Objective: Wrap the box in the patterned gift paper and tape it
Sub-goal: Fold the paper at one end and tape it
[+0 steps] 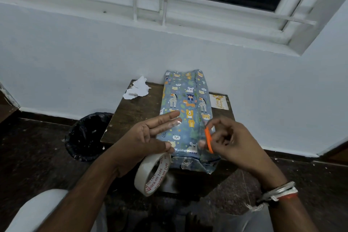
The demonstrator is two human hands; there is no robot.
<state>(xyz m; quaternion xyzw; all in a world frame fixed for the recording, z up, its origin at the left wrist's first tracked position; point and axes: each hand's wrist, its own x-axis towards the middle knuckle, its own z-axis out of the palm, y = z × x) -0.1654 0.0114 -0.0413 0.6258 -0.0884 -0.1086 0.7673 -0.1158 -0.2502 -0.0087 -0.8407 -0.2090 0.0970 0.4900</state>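
A long box (185, 111) covered in blue gift paper with cartoon animals lies lengthwise on a small dark wooden table (135, 113). Its near end has crumpled, loosely folded paper. My left hand (148, 137) hovers over the box's near left side with fingers stretched out; a short clear piece of tape (174, 123) sticks to a fingertip, and a tape roll (152, 173) hangs at the thumb. My right hand (227, 141) is curled around orange-handled scissors (208, 140) at the box's near right edge.
Torn white paper scraps (137, 90) lie at the table's far left corner. A small birthday card (219, 101) sits to the right of the box. A black-lined waste bin (88, 135) stands on the floor left of the table. The wall is right behind.
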